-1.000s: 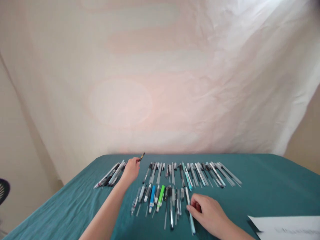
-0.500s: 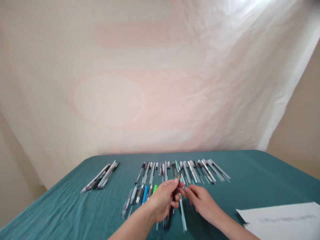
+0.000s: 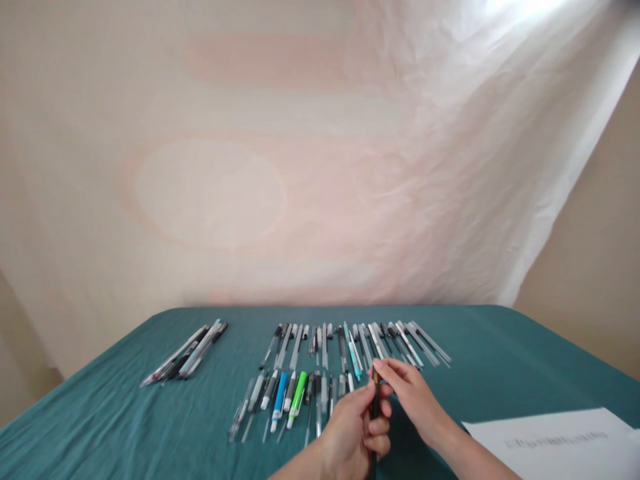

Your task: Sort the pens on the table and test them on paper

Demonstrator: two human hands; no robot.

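My left hand (image 3: 355, 430) is curled around a dark pen (image 3: 375, 400), holding it upright near the table's front edge. The fingertips of my right hand (image 3: 407, 393) pinch the top end of the same pen. Just beyond both hands lie two rows of several pens (image 3: 320, 363) on the teal tablecloth (image 3: 150, 427). The near row includes a blue pen (image 3: 278, 400) and a green pen (image 3: 299, 392).
A separate small bundle of pens (image 3: 185, 353) lies at the left of the table. A white sheet of paper (image 3: 555, 443) rests at the front right. A creased white cloth backdrop (image 3: 300, 167) hangs behind the table.
My left hand came back from the far left bundle with the dark pen to the front middle. My right hand left the pens on the table and took hold of its top.
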